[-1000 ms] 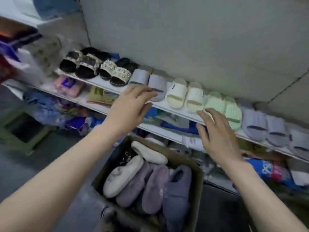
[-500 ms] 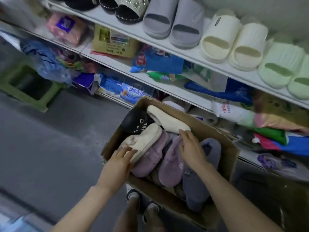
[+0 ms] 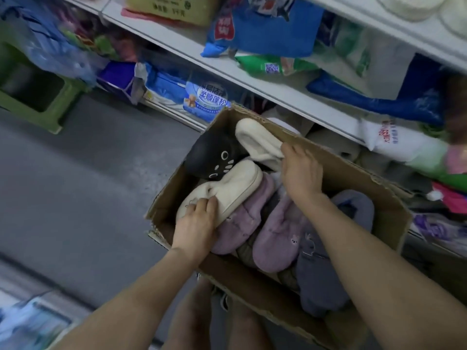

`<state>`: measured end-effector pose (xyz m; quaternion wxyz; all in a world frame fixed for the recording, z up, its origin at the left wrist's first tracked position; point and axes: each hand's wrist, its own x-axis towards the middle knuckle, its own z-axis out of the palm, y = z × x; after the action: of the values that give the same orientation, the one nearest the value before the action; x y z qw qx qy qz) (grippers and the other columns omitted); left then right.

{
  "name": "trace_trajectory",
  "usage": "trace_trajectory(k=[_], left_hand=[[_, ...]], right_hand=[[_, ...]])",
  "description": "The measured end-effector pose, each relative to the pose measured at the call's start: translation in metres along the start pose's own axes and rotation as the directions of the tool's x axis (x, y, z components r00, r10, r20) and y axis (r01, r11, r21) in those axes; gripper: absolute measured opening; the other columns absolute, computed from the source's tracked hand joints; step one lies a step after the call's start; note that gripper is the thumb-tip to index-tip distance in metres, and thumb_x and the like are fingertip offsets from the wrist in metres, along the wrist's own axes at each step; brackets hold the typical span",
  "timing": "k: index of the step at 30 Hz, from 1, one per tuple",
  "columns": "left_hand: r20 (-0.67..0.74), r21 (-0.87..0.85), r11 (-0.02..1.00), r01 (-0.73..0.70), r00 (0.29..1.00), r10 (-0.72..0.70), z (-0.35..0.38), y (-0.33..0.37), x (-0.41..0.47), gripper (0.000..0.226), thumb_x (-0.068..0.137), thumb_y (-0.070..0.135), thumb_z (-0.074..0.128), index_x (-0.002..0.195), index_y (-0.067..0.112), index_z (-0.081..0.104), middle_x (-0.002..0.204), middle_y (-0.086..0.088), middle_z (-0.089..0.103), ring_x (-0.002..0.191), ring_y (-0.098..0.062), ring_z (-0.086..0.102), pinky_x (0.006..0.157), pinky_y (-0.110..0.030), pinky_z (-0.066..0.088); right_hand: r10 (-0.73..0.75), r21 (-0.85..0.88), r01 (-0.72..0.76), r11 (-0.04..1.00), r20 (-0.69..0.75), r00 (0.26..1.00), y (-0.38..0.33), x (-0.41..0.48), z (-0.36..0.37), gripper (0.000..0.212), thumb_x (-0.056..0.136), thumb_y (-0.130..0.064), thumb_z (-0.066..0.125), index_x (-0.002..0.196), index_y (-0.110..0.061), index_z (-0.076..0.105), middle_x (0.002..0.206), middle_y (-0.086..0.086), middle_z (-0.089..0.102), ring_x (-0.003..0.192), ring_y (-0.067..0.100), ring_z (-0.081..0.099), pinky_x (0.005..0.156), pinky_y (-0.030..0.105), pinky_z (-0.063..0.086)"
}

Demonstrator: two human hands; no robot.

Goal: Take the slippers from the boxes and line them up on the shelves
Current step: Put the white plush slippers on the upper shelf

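A cardboard box (image 3: 374, 198) stands on the floor below the shelves, packed with fluffy slippers. My left hand (image 3: 195, 227) grips the near cream slipper (image 3: 237, 188) at its heel end. My right hand (image 3: 300, 170) closes on the far cream slipper (image 3: 255, 140) at the box's back. A black slipper with a face (image 3: 212, 155) lies between them at the left. Two lilac slippers (image 3: 275, 231) and a grey-blue slipper (image 3: 318, 274) fill the rest of the box. Cream slides (image 3: 409, 6) show on the top shelf edge.
White shelves (image 3: 290, 97) run diagonally above the box, stuffed with blue, green and white packets. A green plastic stool (image 3: 38, 97) stands on the grey floor at left. My legs and shoes (image 3: 222, 299) are below the box's near edge.
My view dropped from the shelf of slides down to the box. Both hands came down into it and shifted onto the two cream slippers; the right moved from the lilac slipper to the far cream one.
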<state>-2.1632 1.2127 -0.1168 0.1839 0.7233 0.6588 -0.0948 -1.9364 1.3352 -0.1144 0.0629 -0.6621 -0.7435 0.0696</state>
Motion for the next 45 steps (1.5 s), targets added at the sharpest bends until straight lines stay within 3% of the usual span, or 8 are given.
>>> trace_trajectory(k=[6,13,19,24,27,33,38,45], left_hand=[[0.057,0.03,0.998,0.057,0.997,-0.059,-0.004,0.007,-0.002,0.082,0.062,0.026,0.081,0.133,0.011,0.044,0.115,-0.013,0.055,0.094,-0.038,0.057,0.05,-0.041,0.053],[-0.089,0.017,0.999,-0.033,0.995,0.034,-0.049,0.037,0.001,0.06,0.07,0.038,0.072,0.122,0.015,0.051,0.11,-0.011,0.056,0.088,-0.031,0.059,0.049,-0.034,0.045],[-0.066,-0.23,0.943,-0.24,0.971,0.231,-0.053,0.094,-0.021,0.043,0.089,0.035,0.057,0.128,0.019,0.054,0.115,-0.006,0.057,0.096,-0.026,0.059,0.071,-0.034,0.051],[0.406,-0.88,0.287,0.379,0.913,0.039,-0.053,0.095,-0.029,0.041,0.103,0.039,0.03,0.117,0.022,0.064,0.118,0.001,0.066,0.113,-0.018,0.058,0.094,-0.029,0.045],[0.448,-0.892,-0.047,0.45,0.893,0.046,-0.062,0.078,-0.037,0.036,0.097,0.053,0.04,0.115,0.03,0.061,0.113,0.005,0.07,0.108,-0.017,0.065,0.089,-0.036,0.053],[0.211,-0.961,0.14,0.239,0.96,-0.185,-0.068,0.028,-0.048,0.04,0.085,0.026,0.07,0.122,0.024,0.053,0.116,0.007,0.064,0.101,-0.006,0.064,0.082,-0.027,0.055],[0.145,-0.981,0.068,0.183,0.917,-0.371,-0.081,-0.026,-0.048,0.049,0.083,0.025,0.069,0.123,0.008,0.048,0.113,-0.002,0.064,0.099,-0.012,0.062,0.077,-0.021,0.053],[0.164,-0.969,0.107,0.224,0.9,-0.404,-0.08,-0.056,-0.04,0.05,0.085,0.025,0.069,0.127,0.011,0.044,0.118,-0.006,0.062,0.099,-0.013,0.062,0.076,-0.024,0.055]], right_hand=[[0.175,0.381,-0.113,0.918,-0.132,0.976,0.023,-0.022,-0.076,0.007,0.094,-0.021,0.055,0.094,-0.014,0.053,0.083,0.004,0.059,0.073,0.022,0.056,0.059,0.032,0.038],[0.534,0.817,-0.481,0.319,0.264,0.803,0.057,-0.077,-0.101,0.022,0.095,-0.018,0.06,0.075,-0.023,0.055,0.072,-0.012,0.062,0.072,0.007,0.056,0.07,0.029,0.042],[0.555,0.875,-0.463,0.139,0.318,0.768,0.055,-0.119,-0.114,0.009,0.097,-0.016,0.059,0.089,-0.018,0.061,0.079,-0.008,0.068,0.078,0.009,0.061,0.069,0.026,0.049],[0.49,0.877,-0.476,0.059,0.39,0.779,0.033,-0.128,-0.109,0.006,0.098,-0.02,0.056,0.095,-0.02,0.062,0.089,-0.005,0.07,0.087,0.012,0.066,0.081,0.038,0.055],[0.418,0.862,-0.497,0.1,0.417,0.807,0.013,-0.125,-0.098,0.006,0.098,-0.021,0.056,0.1,-0.017,0.06,0.094,-0.001,0.071,0.092,0.016,0.068,0.083,0.042,0.056],[0.181,0.825,-0.543,0.155,0.517,0.837,-0.031,-0.111,-0.076,0.018,0.102,-0.031,0.048,0.109,-0.019,0.06,0.109,0.0,0.066,0.105,0.018,0.064,0.09,0.034,0.055],[0.006,0.488,-0.194,0.851,0.359,0.933,-0.055,-0.069,-0.03,0.045,0.099,-0.017,0.048,0.143,-0.022,0.044,0.15,0.002,0.039,0.133,0.024,0.04,0.108,0.035,0.034],[-0.112,0.241,-0.03,0.97,0.553,0.826,-0.084,-0.024,0.008,0.058,0.095,-0.028,0.056,0.148,-0.016,0.034,0.141,0.013,0.045,0.124,0.036,0.046,0.096,0.04,0.039]])
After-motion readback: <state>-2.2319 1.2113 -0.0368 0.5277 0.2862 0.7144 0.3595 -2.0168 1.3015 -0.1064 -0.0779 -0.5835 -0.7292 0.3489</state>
